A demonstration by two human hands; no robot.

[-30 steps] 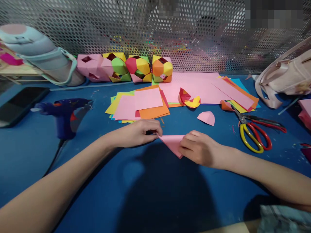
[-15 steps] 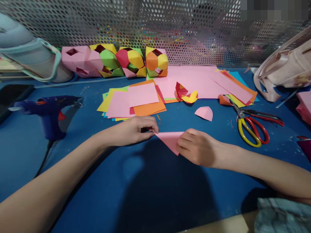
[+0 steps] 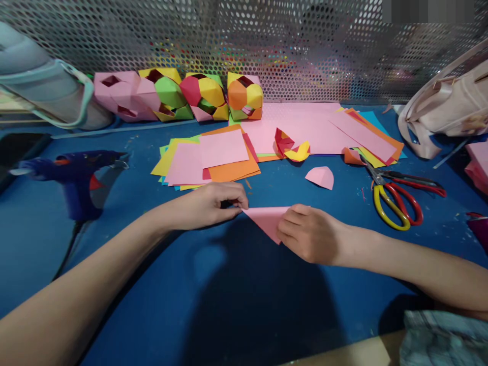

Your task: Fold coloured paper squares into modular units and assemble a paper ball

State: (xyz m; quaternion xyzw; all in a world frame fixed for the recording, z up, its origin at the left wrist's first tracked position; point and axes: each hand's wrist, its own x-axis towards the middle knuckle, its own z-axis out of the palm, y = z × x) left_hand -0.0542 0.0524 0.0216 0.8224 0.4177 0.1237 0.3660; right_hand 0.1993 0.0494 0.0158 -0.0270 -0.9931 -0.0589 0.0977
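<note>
A pink paper folded into a triangle (image 3: pixel 267 219) lies on the blue table (image 3: pixel 236 295) between my hands. My left hand (image 3: pixel 211 203) pinches its left corner with closed fingers. My right hand (image 3: pixel 310 234) rests on the paper's right part, fingers curled and pressed on it. Just beyond my hands sits a stack of coloured square papers (image 3: pixel 213 157), pink on top. A small pink folded piece (image 3: pixel 321 177) lies to the upper right of my right hand.
A blue glue gun (image 3: pixel 74 178) stands at the left. Red-and-yellow scissors (image 3: pixel 396 198) lie at the right. Several folded paper cubes (image 3: pixel 179 94) line the perforated metal screen. Large pink sheets (image 3: pixel 312 129), a red-yellow folded piece (image 3: pixel 292 147) and a pale bag (image 3: pixel 446 112) are at the back right.
The view shifted slightly between the earliest frame and now. Both hands stay on the pink triangle with almost no movement.
</note>
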